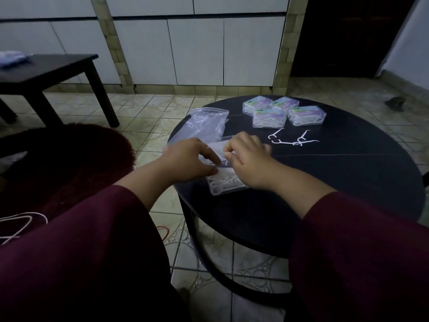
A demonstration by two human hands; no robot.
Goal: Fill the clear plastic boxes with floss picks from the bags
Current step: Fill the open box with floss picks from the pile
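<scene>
Both hands are hiding much of the open clear box (226,182) of floss picks: right hand (249,159) pinching a pick, left hand (188,159) resting loose-fingered beside it, on a dark round table (336,182) over dim tiled floor (139,105).

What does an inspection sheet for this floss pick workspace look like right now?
Surface: dark round table.
Job's things: open box of picks at near edge; four closed boxes at far side; clear bag at left.
Clutter: loose picks on the table.
Grippers: left hand over the box; right hand pinching a pick.
Cables: white cord and red cord on the floor.
Surroundings: side table, tiled floor.
</scene>
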